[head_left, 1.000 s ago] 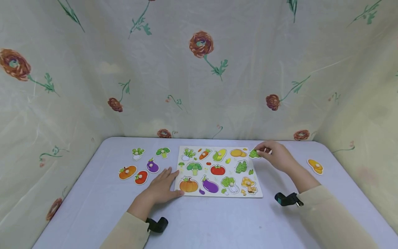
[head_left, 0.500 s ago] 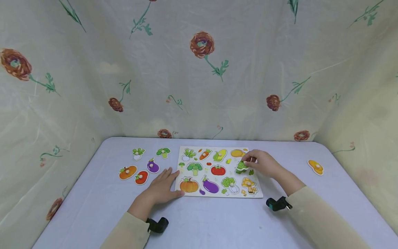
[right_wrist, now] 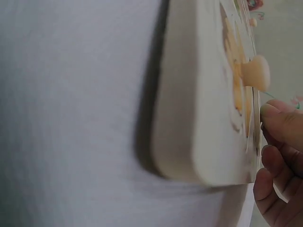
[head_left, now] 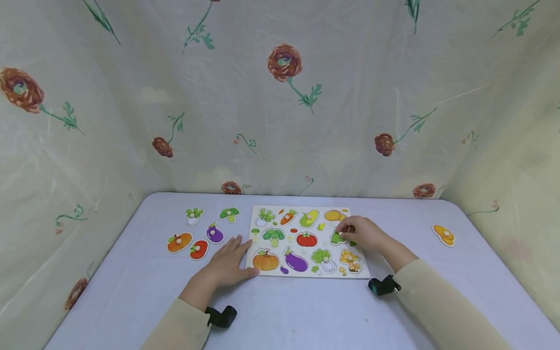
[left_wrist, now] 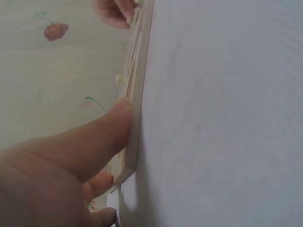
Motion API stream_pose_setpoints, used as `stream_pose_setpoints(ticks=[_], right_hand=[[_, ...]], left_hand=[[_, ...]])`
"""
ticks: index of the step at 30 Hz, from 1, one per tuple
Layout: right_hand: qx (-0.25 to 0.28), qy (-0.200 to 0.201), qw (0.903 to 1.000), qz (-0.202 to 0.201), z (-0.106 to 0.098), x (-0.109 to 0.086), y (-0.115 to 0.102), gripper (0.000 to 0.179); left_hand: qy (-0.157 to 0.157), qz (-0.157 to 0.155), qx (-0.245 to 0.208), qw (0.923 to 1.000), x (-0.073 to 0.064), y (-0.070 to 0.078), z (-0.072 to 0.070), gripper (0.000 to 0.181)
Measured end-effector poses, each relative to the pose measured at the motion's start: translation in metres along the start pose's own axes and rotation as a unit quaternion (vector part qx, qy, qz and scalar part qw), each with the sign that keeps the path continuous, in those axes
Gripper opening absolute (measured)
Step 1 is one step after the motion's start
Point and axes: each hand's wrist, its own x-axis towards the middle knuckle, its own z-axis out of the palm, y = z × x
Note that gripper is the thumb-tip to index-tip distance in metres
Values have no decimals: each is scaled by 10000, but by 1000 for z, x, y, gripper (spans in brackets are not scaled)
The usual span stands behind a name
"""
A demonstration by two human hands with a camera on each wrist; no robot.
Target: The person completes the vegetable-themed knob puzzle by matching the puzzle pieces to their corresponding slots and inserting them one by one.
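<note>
A white vegetable puzzle board [head_left: 323, 241] lies flat on the table. My left hand [head_left: 225, 265] rests at its left edge, fingers spread; the left wrist view shows the thumb [left_wrist: 120, 123] against the board's side. At the board's right side, my right hand [head_left: 362, 234] pinches a green vegetable puzzle piece [head_left: 336, 239] from above, over the matching green picture. The fingers partly cover the piece, and whether it sits fully in its recess I cannot tell. Close by is the mushroom piece, whose wooden knob [right_wrist: 255, 73] stands up in the right wrist view.
Left of the board lie loose pieces: a turnip [head_left: 193, 217], broccoli [head_left: 229, 214], eggplant [head_left: 215, 234], pumpkin [head_left: 179, 242] and tomato [head_left: 199, 249]. A yellow potato-like piece [head_left: 444, 235] is at the far right. A flowered curtain [head_left: 332, 160] surrounds the table.
My right hand has brought the green vegetable piece left and down, from beyond the board's upper right corner onto its matching picture. The left hand has stayed in place.
</note>
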Motion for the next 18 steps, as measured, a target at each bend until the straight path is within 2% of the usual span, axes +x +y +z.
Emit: stream_pose_setpoints(ticks=[18], right_hand=[[-183,-85,9998,8,0,3,0,8]], left_hand=[[36,10,-7,10000,-2,2,-2,84]])
